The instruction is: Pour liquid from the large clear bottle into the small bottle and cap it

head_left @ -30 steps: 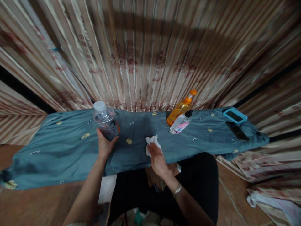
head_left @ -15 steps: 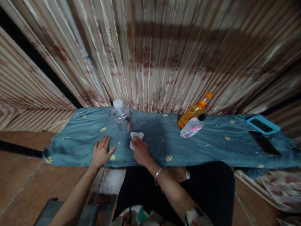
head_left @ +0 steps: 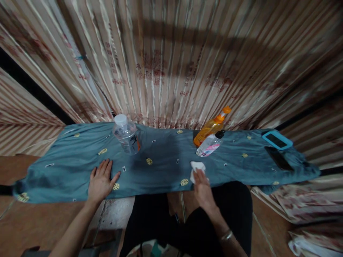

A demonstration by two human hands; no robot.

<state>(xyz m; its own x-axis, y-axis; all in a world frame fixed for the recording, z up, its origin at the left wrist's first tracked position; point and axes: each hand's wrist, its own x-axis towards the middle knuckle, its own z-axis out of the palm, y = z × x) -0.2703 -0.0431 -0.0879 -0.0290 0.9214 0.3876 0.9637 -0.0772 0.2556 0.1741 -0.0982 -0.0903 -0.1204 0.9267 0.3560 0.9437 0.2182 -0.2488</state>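
Observation:
My left hand (head_left: 100,180) lies flat with spread fingers on the teal cloth (head_left: 160,175) that covers the narrow table. Under the fingers of my right hand (head_left: 203,187) is a crumpled white tissue (head_left: 197,167), pressed against the cloth near the front edge. Just beyond it stands a clear bottle with a black cap and pink label (head_left: 210,144). Touching or close behind that is a pump bottle of orange liquid (head_left: 209,131). A large clear plastic bottle with a white cap (head_left: 127,137) is upright beyond my left hand.
At the table's right end lie a dark phone (head_left: 278,158) and a blue-framed device (head_left: 278,139). A striped curtain (head_left: 160,71) hangs along the back edge. Black poles run at both sides. My legs are under the front edge.
My right hand has slid to the right across the cloth with the tissue, from near the large clear bottle to in front of the black-capped one. The view has turned slightly right.

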